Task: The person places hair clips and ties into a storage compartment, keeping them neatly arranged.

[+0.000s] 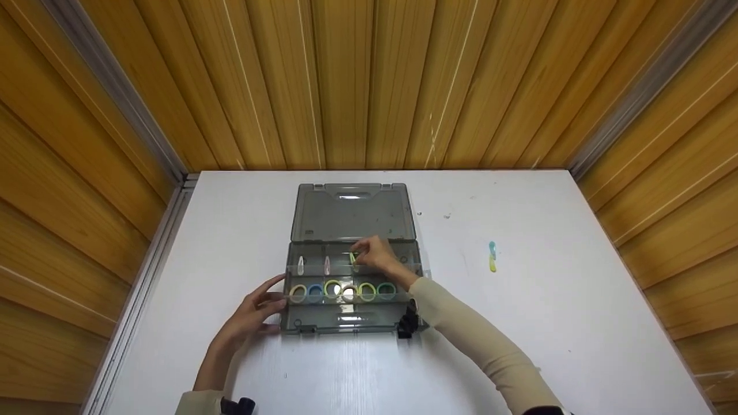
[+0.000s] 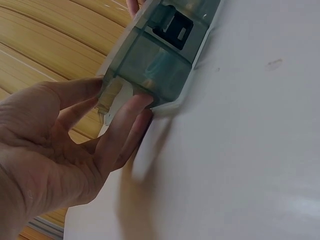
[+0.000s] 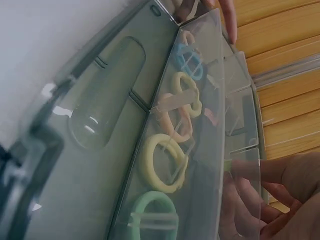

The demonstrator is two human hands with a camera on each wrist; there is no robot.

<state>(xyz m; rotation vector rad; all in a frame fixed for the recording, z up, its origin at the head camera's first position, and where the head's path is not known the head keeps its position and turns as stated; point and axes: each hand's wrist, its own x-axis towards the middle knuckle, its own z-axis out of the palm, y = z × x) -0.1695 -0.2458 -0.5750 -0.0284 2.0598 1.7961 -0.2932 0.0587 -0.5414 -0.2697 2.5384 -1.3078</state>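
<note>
A translucent grey-green compartment box (image 1: 351, 319) lies on the table with its lid (image 1: 353, 214) folded back. My right hand (image 1: 376, 253) reaches into the back row and pinches a yellow-green snap hair clip (image 1: 353, 258); fingertips partly hide it. Left of it in that row stand a white hair clip (image 1: 300, 265) and a pink hair clip (image 1: 327, 265). Coloured hair ties, among them a blue one (image 1: 315, 293) and a green one (image 3: 154, 215), fill the middle row. At the box's left end, my left hand (image 2: 65, 145) grips the side wall between thumb and fingers.
On the table (image 1: 548, 323) to the right lie a blue hair clip (image 1: 492, 248) and a yellow hair clip (image 1: 492, 264), end to end. Clear dividers rise between the box's rows. Wood-patterned panels (image 1: 346, 86) enclose the table at the back and sides.
</note>
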